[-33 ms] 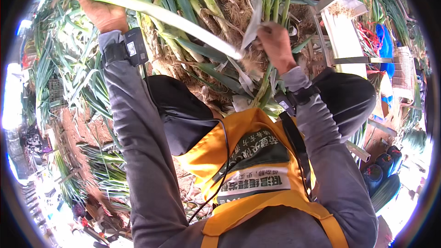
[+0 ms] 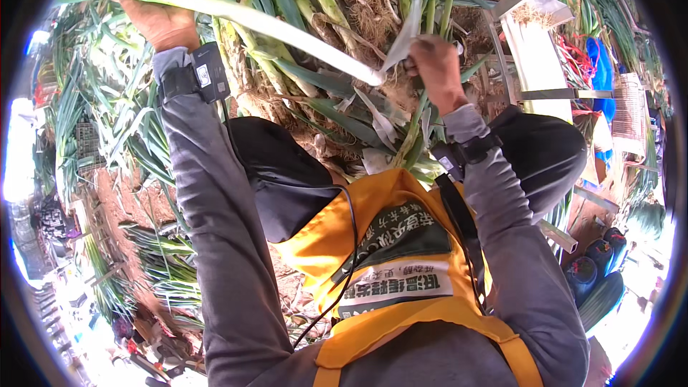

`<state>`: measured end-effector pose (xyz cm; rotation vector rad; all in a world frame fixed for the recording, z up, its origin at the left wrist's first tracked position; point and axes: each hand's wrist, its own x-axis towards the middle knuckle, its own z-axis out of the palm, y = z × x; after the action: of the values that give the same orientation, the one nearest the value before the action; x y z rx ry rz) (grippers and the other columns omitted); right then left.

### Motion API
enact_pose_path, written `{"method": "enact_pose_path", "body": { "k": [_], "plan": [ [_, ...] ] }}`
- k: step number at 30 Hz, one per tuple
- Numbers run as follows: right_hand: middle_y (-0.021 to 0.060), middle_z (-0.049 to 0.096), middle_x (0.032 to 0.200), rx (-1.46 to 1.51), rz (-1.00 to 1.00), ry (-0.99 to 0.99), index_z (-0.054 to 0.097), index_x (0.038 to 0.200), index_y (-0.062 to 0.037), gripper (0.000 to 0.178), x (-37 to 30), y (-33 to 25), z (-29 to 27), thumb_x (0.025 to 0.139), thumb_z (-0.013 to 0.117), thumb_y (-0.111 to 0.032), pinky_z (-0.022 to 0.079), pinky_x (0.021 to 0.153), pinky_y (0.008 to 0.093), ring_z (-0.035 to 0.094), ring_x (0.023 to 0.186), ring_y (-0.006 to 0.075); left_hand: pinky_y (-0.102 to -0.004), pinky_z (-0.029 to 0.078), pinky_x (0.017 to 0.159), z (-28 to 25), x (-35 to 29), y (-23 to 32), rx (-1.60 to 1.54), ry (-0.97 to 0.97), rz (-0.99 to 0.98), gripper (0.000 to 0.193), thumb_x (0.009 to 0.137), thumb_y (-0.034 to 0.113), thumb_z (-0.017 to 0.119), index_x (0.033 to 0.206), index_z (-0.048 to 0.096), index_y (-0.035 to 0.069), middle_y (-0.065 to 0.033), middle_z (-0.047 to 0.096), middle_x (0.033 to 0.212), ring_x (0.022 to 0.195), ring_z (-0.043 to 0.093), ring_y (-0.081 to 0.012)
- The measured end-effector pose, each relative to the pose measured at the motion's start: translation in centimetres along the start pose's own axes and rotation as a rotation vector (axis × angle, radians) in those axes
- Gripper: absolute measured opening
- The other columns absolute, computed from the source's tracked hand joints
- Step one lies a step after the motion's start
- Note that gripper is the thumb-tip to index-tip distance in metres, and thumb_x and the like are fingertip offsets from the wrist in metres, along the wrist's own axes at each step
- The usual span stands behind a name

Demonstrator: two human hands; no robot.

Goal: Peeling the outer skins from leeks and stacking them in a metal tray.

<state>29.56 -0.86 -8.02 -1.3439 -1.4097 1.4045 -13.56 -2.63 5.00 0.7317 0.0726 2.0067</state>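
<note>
A long leek slants across the upper left, its green leaves at the far left and its white end near the middle. My left hand is closed round its upper part, where green turns to pale. Just right of the white end, my right hand is closed, its fingertips pinching a thin, whitish strip of leek skin. The strip runs from the leek's end up past my fingers. Below that end, the pale, root-like area is blurred.
Heaped leeks with shaggy roots lie beyond my hands. At the right stands a white trough-like metal piece on a frame, with blue material beside it. More leeks lie on the ground at left. A black cable crosses my orange apron.
My right hand has shifted slightly right and down with the strip. The leek's white end has moved a little to the right; my left hand has barely moved.
</note>
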Motion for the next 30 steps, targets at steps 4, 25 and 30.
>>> {"method": "enact_pose_path", "body": {
  "k": [4,25,30],
  "plan": [
    [0.0106,0.067,0.079,-0.011,-0.072,0.122,0.064,0.110,0.0066,0.027,1.3,1.0,-3.6,0.094,0.060,-0.014,0.053,0.052,0.0252,0.063,0.060,0.0139,-0.0279,0.044,0.056,-0.2,0.6,0.7,-0.117,-0.052,-0.005,0.057,0.084,0.031,0.064,0.122,0.048,-0.009,-0.0044,0.046,0.078,0.067,0.048,-0.0145],
    [0.0042,0.062,0.059,-0.200,-0.009,-0.887,0.069,0.098,0.0048,0.031,-5.5,-8.0,0.1,0.096,0.062,-0.025,0.043,0.044,0.0248,0.058,0.047,0.0090,-0.0279,0.043,0.053,-0.7,-1.5,0.3,-0.186,0.006,0.166,0.059,0.088,0.016,0.044,0.134,0.031,-0.019,-0.0006,0.049,0.065,0.056,0.049,-0.0125],
    [0.0049,0.063,0.060,-0.084,0.090,-0.905,0.069,0.101,0.0056,0.027,-6.3,-8.6,0.0,0.094,0.064,-0.020,0.045,0.045,0.0243,0.059,0.047,0.0094,-0.0266,0.044,0.052,-0.6,-1.2,0.2,-0.173,-0.012,0.192,0.059,0.087,0.018,0.042,0.131,0.032,-0.021,-0.0013,0.050,0.065,0.056,0.049,-0.0129]
  ]
}}
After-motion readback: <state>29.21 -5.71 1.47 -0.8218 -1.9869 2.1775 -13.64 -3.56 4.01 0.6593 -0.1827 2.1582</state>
